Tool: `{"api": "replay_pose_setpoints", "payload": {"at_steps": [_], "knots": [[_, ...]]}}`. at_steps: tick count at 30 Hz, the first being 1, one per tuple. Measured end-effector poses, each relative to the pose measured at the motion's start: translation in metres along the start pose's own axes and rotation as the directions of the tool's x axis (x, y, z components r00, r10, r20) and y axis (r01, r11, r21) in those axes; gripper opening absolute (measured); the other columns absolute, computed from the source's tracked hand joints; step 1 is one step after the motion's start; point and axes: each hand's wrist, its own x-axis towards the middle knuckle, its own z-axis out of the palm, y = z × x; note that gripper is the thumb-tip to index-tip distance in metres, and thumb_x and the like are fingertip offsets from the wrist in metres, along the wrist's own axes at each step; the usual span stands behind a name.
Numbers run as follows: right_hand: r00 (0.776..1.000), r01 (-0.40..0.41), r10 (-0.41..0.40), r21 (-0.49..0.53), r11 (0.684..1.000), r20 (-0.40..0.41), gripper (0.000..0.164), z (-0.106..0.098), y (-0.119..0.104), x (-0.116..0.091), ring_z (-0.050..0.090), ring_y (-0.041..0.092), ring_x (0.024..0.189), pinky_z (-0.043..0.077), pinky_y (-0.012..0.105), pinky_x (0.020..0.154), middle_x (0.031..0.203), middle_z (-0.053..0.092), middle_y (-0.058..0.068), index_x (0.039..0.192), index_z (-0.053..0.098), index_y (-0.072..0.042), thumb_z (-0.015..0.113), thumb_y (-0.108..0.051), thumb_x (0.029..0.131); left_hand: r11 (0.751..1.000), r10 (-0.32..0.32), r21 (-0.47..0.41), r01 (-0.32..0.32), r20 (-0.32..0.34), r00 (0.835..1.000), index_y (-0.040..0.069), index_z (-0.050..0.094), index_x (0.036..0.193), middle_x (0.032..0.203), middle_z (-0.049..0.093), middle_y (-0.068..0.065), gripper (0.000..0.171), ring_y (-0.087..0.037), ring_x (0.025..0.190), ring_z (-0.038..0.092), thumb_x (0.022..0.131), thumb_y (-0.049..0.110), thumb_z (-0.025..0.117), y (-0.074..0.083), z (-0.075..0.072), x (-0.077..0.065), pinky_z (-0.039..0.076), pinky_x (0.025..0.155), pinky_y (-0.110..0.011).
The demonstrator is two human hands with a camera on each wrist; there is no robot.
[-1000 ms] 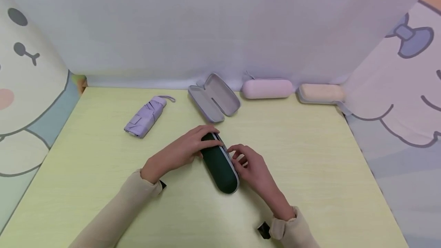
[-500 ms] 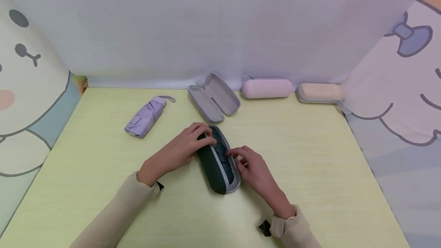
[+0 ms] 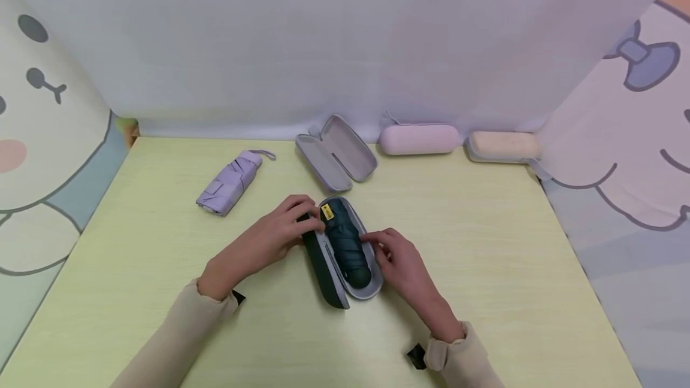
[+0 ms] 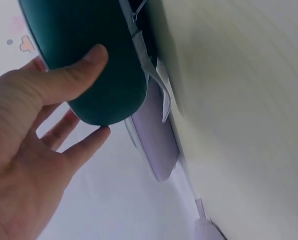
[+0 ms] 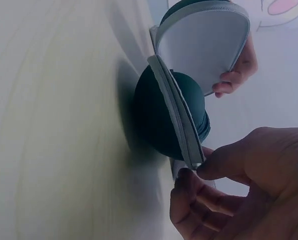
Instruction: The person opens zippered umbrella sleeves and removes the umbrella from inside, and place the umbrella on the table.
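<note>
A dark green hard zip case (image 3: 322,274) lies spread at the centre of the table, its lid folded back to the left. Inside its grey-lined right half rests a folded dark green umbrella (image 3: 347,244) with a small yellow tag at its far end. My left hand (image 3: 280,227) holds the lid near its far end; in the left wrist view the thumb lies across the green shell (image 4: 109,75). My right hand (image 3: 398,259) is at the right half's rim, which thumb and finger pinch in the right wrist view (image 5: 238,185).
A folded lilac umbrella (image 3: 229,184) lies at the left. Behind the green case stands an unfolded grey-lined case (image 3: 336,154). A pink case (image 3: 418,139) and a peach case (image 3: 505,146) sit along the back edge, against the cloth wall.
The green case has gone from nearly closed to wide open as my left hand swung the lid leftward, baring the dark green umbrella. My right hand has stayed at the right rim.
</note>
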Motion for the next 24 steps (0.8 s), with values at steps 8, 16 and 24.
{"api": "replay_pose_setpoints", "payload": {"at_steps": [8,16,24], "knots": [[0.993,0.020,-0.051,-0.282,0.959,-0.103,0.021,0.009,-0.016,0.000,0.054,0.033,0.098,0.050,0.048,0.083,0.114,0.063,0.014,0.116,0.077,-0.009,0.065,-0.019,0.103,0.999,0.007,-0.035,-0.008,-0.029,1.000,0.023,0.072,0.115,0.122,0.065,0.003,0.040,-0.021,0.133,0.053,0.085,0.000,0.083,0.006,-0.002,-0.013,0.056,0.103,-0.036],[0.981,0.055,-0.140,-0.495,0.867,-0.136,0.041,0.022,-0.038,-0.001,0.053,0.033,0.094,0.042,0.044,0.076,0.117,0.057,0.016,0.110,0.069,-0.002,0.075,-0.039,0.096,0.997,0.046,0.062,-0.042,-0.075,0.996,0.025,0.074,0.108,0.109,0.067,0.003,0.034,-0.024,0.121,0.059,0.084,0.004,0.086,0.014,0.005,-0.016,0.053,0.103,-0.041],[0.986,0.088,-0.146,-0.508,0.857,-0.075,0.058,0.028,-0.049,0.002,0.058,0.033,0.099,0.055,0.045,0.086,0.125,0.055,0.020,0.136,0.059,-0.001,0.084,-0.024,0.090,0.994,0.033,0.112,-0.021,-0.105,0.994,0.026,0.075,0.108,0.108,0.069,0.004,0.034,-0.022,0.114,0.060,0.084,0.005,0.086,0.026,0.009,-0.016,0.055,0.096,-0.043]]}}
